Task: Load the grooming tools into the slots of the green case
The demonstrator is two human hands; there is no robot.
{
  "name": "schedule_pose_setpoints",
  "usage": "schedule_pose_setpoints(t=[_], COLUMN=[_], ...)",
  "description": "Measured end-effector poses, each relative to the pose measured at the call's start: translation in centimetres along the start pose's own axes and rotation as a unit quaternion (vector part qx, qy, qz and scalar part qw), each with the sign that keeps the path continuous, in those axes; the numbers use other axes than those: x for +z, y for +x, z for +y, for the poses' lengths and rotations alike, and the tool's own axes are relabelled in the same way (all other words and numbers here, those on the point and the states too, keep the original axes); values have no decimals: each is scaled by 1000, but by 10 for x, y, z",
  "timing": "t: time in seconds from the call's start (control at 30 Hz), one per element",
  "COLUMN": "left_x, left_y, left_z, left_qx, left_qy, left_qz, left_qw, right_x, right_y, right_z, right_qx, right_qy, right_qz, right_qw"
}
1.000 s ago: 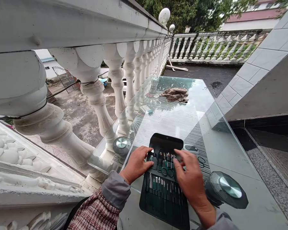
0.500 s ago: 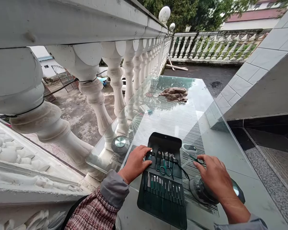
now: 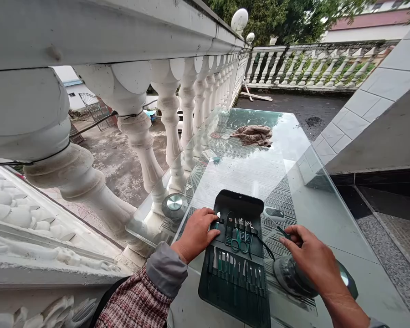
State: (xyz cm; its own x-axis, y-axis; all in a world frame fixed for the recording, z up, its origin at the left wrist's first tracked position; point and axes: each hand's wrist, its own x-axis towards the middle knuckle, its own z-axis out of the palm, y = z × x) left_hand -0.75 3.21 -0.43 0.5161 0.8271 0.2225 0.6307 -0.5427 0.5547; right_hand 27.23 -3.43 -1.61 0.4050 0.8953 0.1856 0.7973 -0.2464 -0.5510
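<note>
on the glass tabletop point(image 3: 246, 175), the left hand point(image 3: 196, 234) lies open on a black manicure case point(image 3: 238, 201); the right hand point(image 3: 312, 255) pinches a light, stiff nail tool point(image 3: 284, 233), best held by its slim handle.

Two hands: one left hand point(image 3: 195, 234) and one right hand point(image 3: 312, 257), which holds one small tool point(image 3: 284, 233). One glass counter point(image 3: 310, 214) carries one black tool case point(image 3: 239, 202), one pair of scissors point(image 3: 239, 246), one cloth point(image 3: 253, 135) and two round metal caps point(image 3: 175, 206). Two globe lamps point(image 3: 239, 20) stand along one railing point(image 3: 89, 32). The case's lower row of tools point(image 3: 235, 273) is too small to count.
</note>
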Motion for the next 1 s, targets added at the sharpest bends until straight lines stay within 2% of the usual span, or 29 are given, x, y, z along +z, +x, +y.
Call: schedule_pose_setpoints(t=[0.13, 0.2, 0.3, 0.4, 0.53, 0.67, 0.9, 1.0], left_x=[-1, -2, -4, -6, -6, -5, -6, -7], left_y=[0, 1, 2, 4, 3, 2, 2, 2], left_z=[-1, -1, 0, 2, 3, 0, 1, 2], left_qx=[-6, -8, -4, -8, -23, -15, -20, -21], left_qy=[1, 0, -8, -17, -22, -20, -14, -19], left_qz=[-7, -16, -31, -33, -34, -36, -41, -42], left_qw=[1000, 1000, 999, 999, 999, 999, 999, 999], right_x=[-3, -4, 0, 9, 20, 24, 33, 37], right_y=[-6, -13, -26, -40, -52, -59, -67, -70], right_z=[-13, -27, -53, -77, -91, -95, -100, -103], right_qx=[12, -8, -96, -241, -341, -401, -451, -458], right_qy=[23, 62, 117, 127, 64, -19, -111, -132], right_qz=[62, 92, 71, 30, 2, 19, 61, 59], right_qw=[998, 994, 986, 962, 938, 916, 884, 877])
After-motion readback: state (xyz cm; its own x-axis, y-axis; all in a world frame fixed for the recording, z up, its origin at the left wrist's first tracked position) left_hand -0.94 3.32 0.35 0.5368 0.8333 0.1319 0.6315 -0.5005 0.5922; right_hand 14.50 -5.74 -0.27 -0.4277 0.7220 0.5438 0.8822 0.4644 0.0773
